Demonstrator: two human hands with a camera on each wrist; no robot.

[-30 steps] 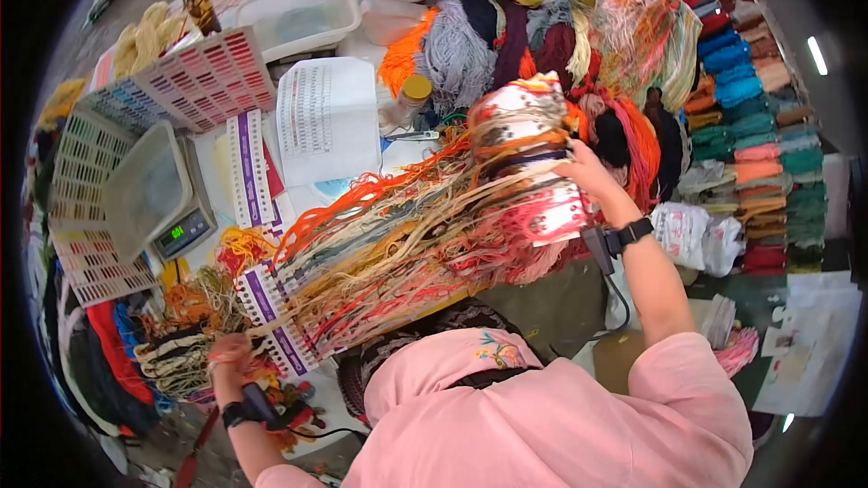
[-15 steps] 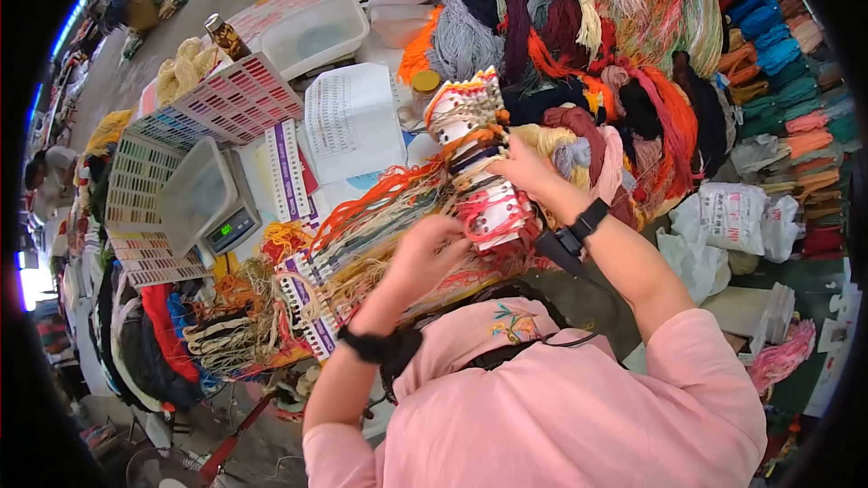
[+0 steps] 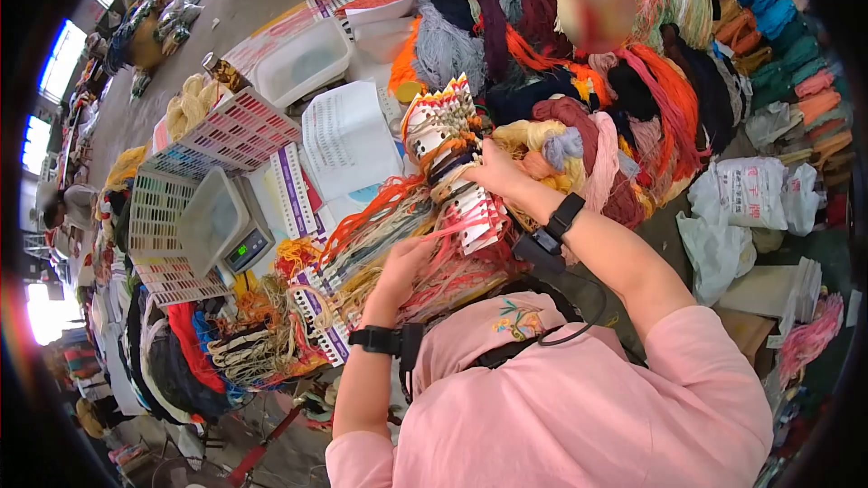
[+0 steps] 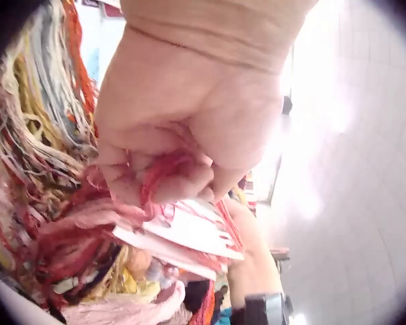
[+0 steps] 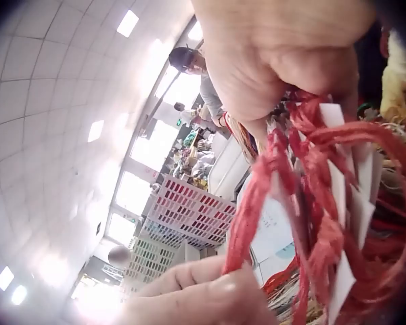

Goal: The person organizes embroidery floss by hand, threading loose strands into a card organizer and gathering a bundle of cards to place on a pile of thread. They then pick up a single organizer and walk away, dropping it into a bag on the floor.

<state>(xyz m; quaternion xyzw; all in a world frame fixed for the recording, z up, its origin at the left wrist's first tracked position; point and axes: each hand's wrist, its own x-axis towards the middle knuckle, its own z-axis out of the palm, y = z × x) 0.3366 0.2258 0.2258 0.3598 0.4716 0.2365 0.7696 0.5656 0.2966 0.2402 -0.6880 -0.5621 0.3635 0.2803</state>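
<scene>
Bkgd bag print point(image 3: 753, 188) illegible; red yarn point(image 5: 252, 208) in L fingers point(image 5: 189, 275)

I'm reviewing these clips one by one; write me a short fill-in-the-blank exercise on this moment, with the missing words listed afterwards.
1. The left hand pinches reddish yarn, and the right hand grips cards whose base colour is ____.
2. Of the two hands, the ____ one is nearer the scale.
3. Digits on the scale's display glow ____.
4. The person's shirt is ____.

Missing words: white; left; green; pink.
</scene>
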